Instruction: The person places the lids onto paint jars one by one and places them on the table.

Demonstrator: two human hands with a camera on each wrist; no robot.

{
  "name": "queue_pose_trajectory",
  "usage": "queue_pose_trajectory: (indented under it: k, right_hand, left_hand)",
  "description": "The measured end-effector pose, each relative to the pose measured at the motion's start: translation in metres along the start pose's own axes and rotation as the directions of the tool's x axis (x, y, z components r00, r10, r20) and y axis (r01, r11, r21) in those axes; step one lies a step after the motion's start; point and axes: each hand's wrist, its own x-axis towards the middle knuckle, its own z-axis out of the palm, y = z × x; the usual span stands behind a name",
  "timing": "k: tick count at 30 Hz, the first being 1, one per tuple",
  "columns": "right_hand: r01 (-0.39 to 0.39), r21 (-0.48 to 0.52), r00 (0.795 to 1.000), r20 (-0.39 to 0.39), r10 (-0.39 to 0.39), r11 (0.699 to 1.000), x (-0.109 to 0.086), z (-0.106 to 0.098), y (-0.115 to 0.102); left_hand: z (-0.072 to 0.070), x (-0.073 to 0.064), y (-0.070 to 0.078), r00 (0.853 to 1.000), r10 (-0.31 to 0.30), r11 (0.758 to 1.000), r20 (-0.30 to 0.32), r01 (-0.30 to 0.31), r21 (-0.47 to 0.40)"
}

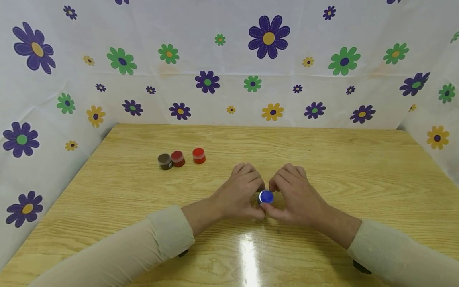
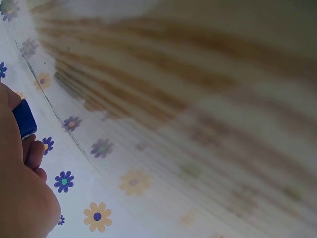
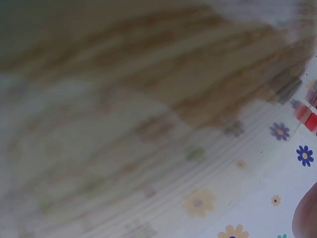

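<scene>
A small round jar with a blue top (image 1: pixel 266 197) is between the two hands, near the middle of the wooden table. My left hand (image 1: pixel 241 192) holds it from the left side, fingers curled behind it and thumb at the front. From the right, my right hand (image 1: pixel 299 195) has its thumb at the jar's front edge and its curled fingers near the back. In the left wrist view the blue jar (image 2: pixel 25 119) shows beside the left fingers. Only a bit of the right hand (image 3: pixel 306 213) enters the right wrist view.
Farther back on the left of the table (image 1: pixel 340 167) stand a dark brown jar (image 1: pixel 165 162), a dark red jar (image 1: pixel 177 158) right beside it, and a bright red jar (image 1: pixel 199 156) a little apart. A white cloth (image 1: pixel 229 59) with printed flowers surrounds the table's back and sides.
</scene>
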Motion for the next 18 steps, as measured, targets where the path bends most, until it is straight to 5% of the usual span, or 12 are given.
queue_pose_trajectory:
  k: [6, 18]
  right_hand:
    - [-0.054, 0.039, 0.998, 0.033, 0.053, 0.998, 0.0001, -0.0017, -0.0001]
    - [0.071, 0.037, 0.997, -0.042, -0.07, 0.997, -0.0002, 0.002, 0.0043]
  left_hand:
    - [-0.0022, 0.0002, 0.0007, 0.999, -0.036, 0.998, 0.022, 0.037, -0.043]
    - [-0.0003, 0.0003, -0.0001, 0.999, -0.032, 0.998, -0.017, 0.031, -0.059]
